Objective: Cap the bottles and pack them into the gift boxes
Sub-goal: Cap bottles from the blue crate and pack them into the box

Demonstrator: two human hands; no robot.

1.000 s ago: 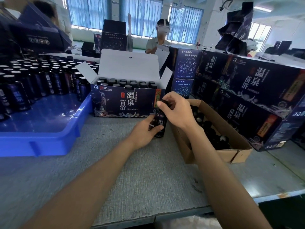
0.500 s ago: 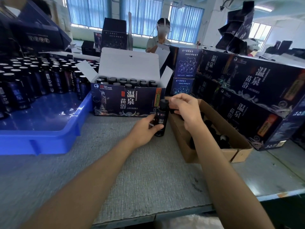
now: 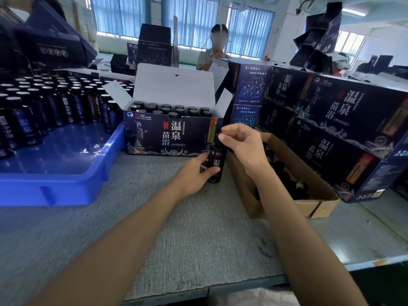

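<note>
A dark bottle (image 3: pixel 216 164) stands upright on the grey table, just in front of the open gift box (image 3: pixel 167 135). My left hand (image 3: pixel 195 173) grips the bottle's body from the left. My right hand (image 3: pixel 244 143) pinches the black cap (image 3: pixel 218 140) on top of the bottle with thumb and fingertips. The gift box holds rows of capped bottles (image 3: pixel 174 109), and its white lid stands up behind them. A brown carton (image 3: pixel 284 208) with loose black caps (image 3: pixel 287 171) lies right of the bottle, under my right wrist.
A blue tray (image 3: pixel 57 173) on the left carries many uncapped bottles (image 3: pixel 44 100). Closed gift boxes (image 3: pixel 344 133) are stacked on the right. A person (image 3: pixel 215 49) works across the table. The table's front edge (image 3: pixel 220 286) is near me.
My right hand has lifted off the bottle's top and now pinches only the cap with its fingertips. The left hand keeps its hold on the bottle.
</note>
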